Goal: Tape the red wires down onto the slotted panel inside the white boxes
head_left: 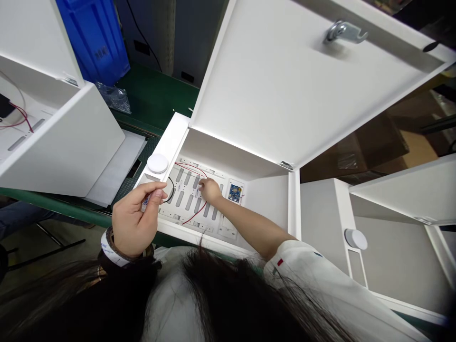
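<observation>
- The left hand (137, 221) is curled, with the thumb pressed against the fingertips, pinching a small white and blue part (145, 203) (too small and blurred to say what it is).
- A woven band and a white strap (113, 248) circle the left wrist.
- The right hand (210, 191) reaches into the cabinet, its bunched fingertips (201, 184) down against a white slotted panel (210, 173). I cannot tell whether they pinch anything.
- The panel lies inside the open white metal cabinet (270, 199), and the right hand is over its middle.
- A red wire (194, 216) runs across the panel just under the right hand, and a black wire (171, 190) loops near the panel's left edge, just beside the left hand.
- A small blue circuit board (234, 193) sits at the panel's right end, well clear of both hands.
- The cabinet door (285, 85) stands open on the far side, with a metal latch (345, 32) on its inner face.
- A round white disc (157, 163) sits on the cabinet's left frame.
- Similar white cabinets stand to the left (60, 142) and right (320, 223), the left one holding red wires (19, 118).
- Beyond them are a blue bin (93, 38) and a clear plastic bag (114, 97) on a green bench (153, 97).
</observation>
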Demonstrator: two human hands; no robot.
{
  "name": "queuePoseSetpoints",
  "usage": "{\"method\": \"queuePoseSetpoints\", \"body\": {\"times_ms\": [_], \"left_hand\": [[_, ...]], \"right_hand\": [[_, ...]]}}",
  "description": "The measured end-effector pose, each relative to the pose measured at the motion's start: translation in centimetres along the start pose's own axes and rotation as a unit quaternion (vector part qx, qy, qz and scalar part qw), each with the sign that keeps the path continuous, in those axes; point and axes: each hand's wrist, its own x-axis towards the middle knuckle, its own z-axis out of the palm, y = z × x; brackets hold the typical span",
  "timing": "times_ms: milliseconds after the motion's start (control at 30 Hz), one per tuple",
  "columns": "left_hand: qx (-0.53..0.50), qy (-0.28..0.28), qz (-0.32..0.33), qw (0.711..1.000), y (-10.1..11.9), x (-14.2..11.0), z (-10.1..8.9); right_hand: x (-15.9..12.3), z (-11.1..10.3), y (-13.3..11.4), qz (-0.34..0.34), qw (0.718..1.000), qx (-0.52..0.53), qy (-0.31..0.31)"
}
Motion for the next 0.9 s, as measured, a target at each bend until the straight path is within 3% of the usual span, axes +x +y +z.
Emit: {"method": "queuePoseSetpoints", "body": {"times_ms": [167, 333, 600, 700, 800, 900], "left_hand": [[0.005, 0.002, -0.002, 1.000, 0.0, 0.0, 0.0], [0.006, 0.004, 0.004, 1.000, 0.2, 0.0, -0.1], [-0.003, 0.003, 0.004, 1.000, 0.1, 0.1, 0.0], [-0.027, 0.001, -0.005, 1.000, 0.0, 0.1, 0.1], [-0.037, -0.015, -0.016, 0.999, 0.0, 0.2, 0.1], [-0.002, -0.042, -0.022, 0.999, 0.4, 0.5, 0.2]], "right_hand": [[-0.7, 0.3, 0.2, -0.050, 0.999, -0.012, 0.001], [-0.1, 0.2, 0.0, -0.034, 0.999, -0.016, 0.001], [-1.5, -1.8, -0.7, -0.095, 0.989, -0.108, -0.030], [-2.6, -3.8, -1.7, -0.106, 0.980, -0.114, -0.126], [-3.5, -7.3, -3.9, -0.109, 0.970, -0.057, -0.208], [-4.9, -11.9, -7.3, -0.146, 0.969, 0.087, -0.181]]}}
